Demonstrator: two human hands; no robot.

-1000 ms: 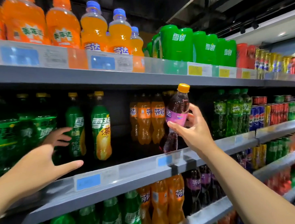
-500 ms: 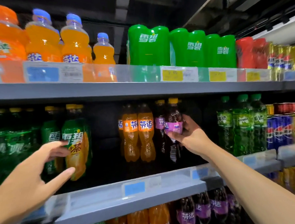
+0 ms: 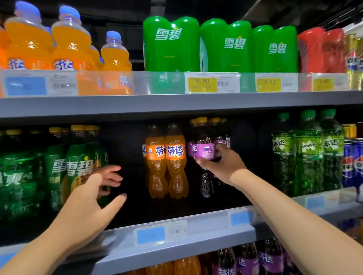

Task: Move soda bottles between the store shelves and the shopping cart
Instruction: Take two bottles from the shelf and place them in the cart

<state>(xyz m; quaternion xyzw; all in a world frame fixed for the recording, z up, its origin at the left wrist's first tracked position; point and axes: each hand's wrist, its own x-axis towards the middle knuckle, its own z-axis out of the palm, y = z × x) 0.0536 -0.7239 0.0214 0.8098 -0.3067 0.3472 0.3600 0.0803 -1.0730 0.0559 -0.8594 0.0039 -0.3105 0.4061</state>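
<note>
Carried deeper into the middle shelf (image 3: 180, 231) since a second ago: purple soda bottle (image 3: 204, 155), then tilted at the shelf lip, now upright right of centre beside the orange bottles (image 3: 167, 160). Nearest, lower left of the frame: left hand (image 3: 89, 195) spread, holding nothing, reaching toward the green bottles (image 3: 78, 171). Further in: right hand (image 3: 223, 166) wrapped around the purple label band. Likely full, so fairly heavy; stiff plastic, smooth and perhaps slippery. Best gripped at the narrower labelled waist.
</note>
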